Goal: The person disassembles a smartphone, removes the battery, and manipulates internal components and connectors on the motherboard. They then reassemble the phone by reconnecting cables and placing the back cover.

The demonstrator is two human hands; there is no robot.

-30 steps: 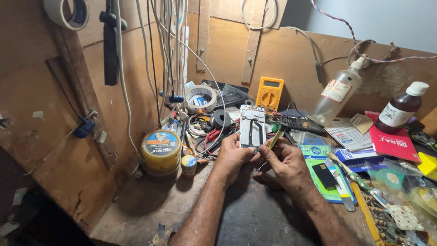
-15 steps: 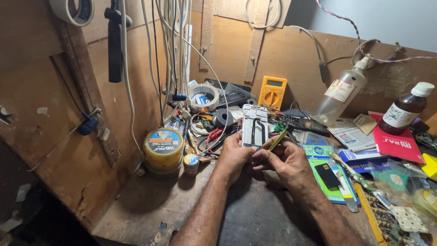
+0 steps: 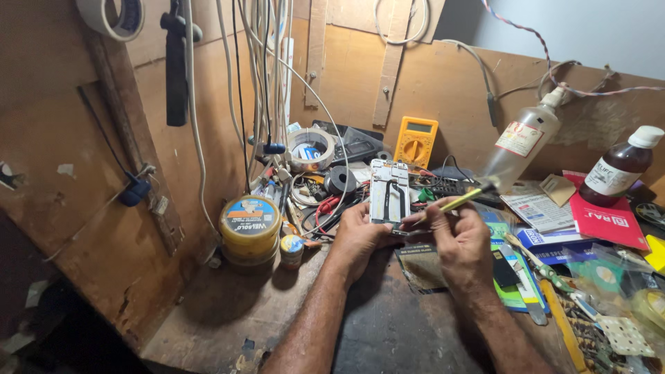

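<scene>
Two tins (image 3: 250,228) stand beside left hand (image 3: 357,234).

Your left hand (image 3: 357,239) covers the lower left corner of the phone frame (image 3: 389,192), so you can't see what sits there. The yellow tool (image 3: 463,198) in your right hand (image 3: 458,241) has a blurred tip (bristles or blade, can't tell). The tape roll (image 3: 111,15) is cut off at the top edge. Your forearms leave the picture at the bottom.
</scene>
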